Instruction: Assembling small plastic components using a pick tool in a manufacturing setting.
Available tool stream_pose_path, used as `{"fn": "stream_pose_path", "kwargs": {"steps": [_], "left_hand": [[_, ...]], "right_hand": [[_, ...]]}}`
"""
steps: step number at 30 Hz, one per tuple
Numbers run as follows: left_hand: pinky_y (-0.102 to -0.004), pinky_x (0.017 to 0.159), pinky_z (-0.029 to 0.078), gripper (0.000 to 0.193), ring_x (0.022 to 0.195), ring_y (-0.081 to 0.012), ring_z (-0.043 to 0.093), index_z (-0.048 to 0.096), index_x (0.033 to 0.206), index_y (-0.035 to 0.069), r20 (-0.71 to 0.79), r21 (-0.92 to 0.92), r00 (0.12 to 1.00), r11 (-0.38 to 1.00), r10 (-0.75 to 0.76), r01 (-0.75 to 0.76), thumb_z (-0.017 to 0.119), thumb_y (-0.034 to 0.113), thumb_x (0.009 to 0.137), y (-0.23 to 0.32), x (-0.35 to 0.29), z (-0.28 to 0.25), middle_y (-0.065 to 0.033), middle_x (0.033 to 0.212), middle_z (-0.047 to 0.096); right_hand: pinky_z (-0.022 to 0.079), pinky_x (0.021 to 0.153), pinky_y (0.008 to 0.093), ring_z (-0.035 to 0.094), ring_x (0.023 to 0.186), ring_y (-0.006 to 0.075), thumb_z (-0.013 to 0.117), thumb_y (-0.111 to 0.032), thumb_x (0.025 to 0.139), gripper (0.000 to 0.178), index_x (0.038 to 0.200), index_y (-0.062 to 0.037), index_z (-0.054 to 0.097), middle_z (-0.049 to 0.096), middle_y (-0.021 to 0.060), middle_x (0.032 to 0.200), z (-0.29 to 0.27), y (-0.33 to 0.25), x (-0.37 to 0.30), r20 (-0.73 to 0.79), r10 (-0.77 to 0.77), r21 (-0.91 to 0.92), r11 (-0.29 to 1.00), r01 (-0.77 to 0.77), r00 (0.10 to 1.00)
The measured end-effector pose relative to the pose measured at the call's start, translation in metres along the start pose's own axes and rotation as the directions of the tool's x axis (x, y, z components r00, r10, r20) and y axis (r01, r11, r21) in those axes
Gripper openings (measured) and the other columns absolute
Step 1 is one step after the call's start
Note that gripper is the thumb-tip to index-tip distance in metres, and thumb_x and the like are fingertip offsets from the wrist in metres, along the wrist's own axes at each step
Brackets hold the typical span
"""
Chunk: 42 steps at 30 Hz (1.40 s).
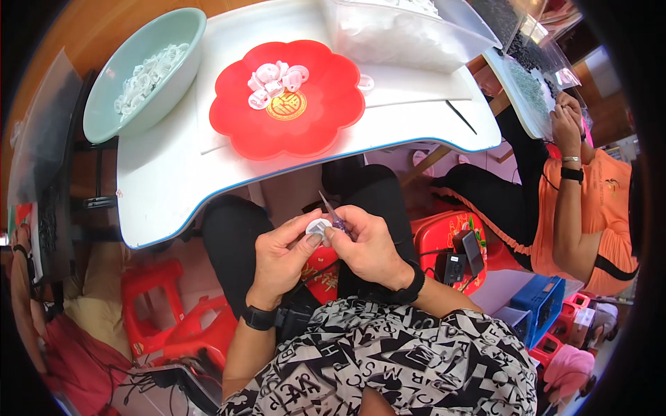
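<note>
Above my lap, both hands meet at a small round white plastic part [318,227]. My left hand [279,261] pinches the part between thumb and fingers from the left. On the other side, my right hand [369,251] keeps a slim pointed tool [332,213] in its fingers, tip pointing up and away, while its thumb presses against the part. The tool's grip looks purple and is mostly covered by fingers. Beyond my hands, a red flower-shaped plate [232,121] on the table holds several similar white parts [273,84].
The white table [163,184] has a blue edge. On it are a pale green basin [170,93] of white pieces, a clear plastic box [409,45], one loose white part [365,82] and a thin black stick [460,116]. A co-worker in orange [586,208] sits at right; red stools [201,326] stand left.
</note>
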<state>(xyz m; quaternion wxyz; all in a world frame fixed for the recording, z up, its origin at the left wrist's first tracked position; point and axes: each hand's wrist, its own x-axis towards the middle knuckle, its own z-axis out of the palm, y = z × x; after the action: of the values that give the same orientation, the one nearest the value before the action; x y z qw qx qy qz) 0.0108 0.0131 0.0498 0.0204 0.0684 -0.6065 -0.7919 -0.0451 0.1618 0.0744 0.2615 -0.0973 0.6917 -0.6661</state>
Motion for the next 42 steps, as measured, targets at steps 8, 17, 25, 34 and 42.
{"fn": "stream_pose_path", "kwargs": {"steps": [8,17,25,34,42], "left_hand": [[-0.0282,0.085,0.049,0.032,0.097,-0.0185,0.06,0.06,0.111,-0.004,0.0,-0.199,0.996,0.976,0.089,-0.087,0.067,0.0,0.08,-0.017,-0.002,-0.028,-0.0156,0.108,0.062],[-0.0252,0.072,0.052,0.034,0.084,-0.0171,0.062,0.06,0.109,-0.004,0.007,-0.336,0.999,0.941,0.05,-0.044,0.069,0.005,0.078,-0.017,0.0,-0.027,-0.0197,0.106,0.062],[-0.0248,0.071,0.051,0.031,0.081,-0.016,0.061,0.061,0.108,-0.003,0.018,-0.386,1.0,0.922,0.023,-0.014,0.068,0.005,0.079,-0.019,0.001,-0.029,-0.0201,0.105,0.062],[-0.0239,0.07,0.05,0.031,0.08,-0.0155,0.061,0.059,0.109,-0.005,0.031,-0.347,0.999,0.937,0.041,-0.027,0.067,0.004,0.08,-0.024,0.002,-0.031,-0.0194,0.104,0.063],[-0.0265,0.079,0.051,0.033,0.09,-0.0167,0.061,0.057,0.112,-0.007,-0.015,-0.351,1.0,0.936,0.001,-0.006,0.066,-0.001,0.08,-0.019,0.003,-0.026,-0.0171,0.107,0.062]], "right_hand": [[0.048,0.064,0.0302,0.061,0.068,0.0253,0.057,-0.003,0.082,0.035,0.116,0.0062,0.054,0.061,0.0174,0.078,-0.013,-0.003,-0.007,0.202,-0.3,-0.412,0.838,0.359,0.932],[0.048,0.06,0.0413,0.059,0.066,0.0372,0.053,0.002,0.078,0.051,0.128,0.0026,0.044,0.058,0.0207,0.076,-0.008,0.006,-0.01,0.332,-0.316,-0.486,0.75,0.448,0.889],[0.048,0.062,0.0395,0.059,0.067,0.0369,0.051,0.006,0.076,0.051,0.127,0.0019,0.045,0.058,0.0212,0.075,-0.01,0.004,-0.006,0.365,-0.273,-0.43,0.799,0.421,0.89],[0.049,0.067,0.036,0.062,0.074,0.0361,0.049,0.004,0.079,0.043,0.122,0.0047,0.049,0.06,0.0238,0.08,-0.013,-0.003,-0.004,0.341,-0.087,-0.323,0.924,0.204,0.936],[0.048,0.063,0.0371,0.06,0.067,0.0329,0.051,0.004,0.079,0.044,0.122,0.0031,0.051,0.058,0.0195,0.076,-0.018,-0.006,-0.01,0.316,-0.218,-0.624,0.685,0.375,0.923]]}}
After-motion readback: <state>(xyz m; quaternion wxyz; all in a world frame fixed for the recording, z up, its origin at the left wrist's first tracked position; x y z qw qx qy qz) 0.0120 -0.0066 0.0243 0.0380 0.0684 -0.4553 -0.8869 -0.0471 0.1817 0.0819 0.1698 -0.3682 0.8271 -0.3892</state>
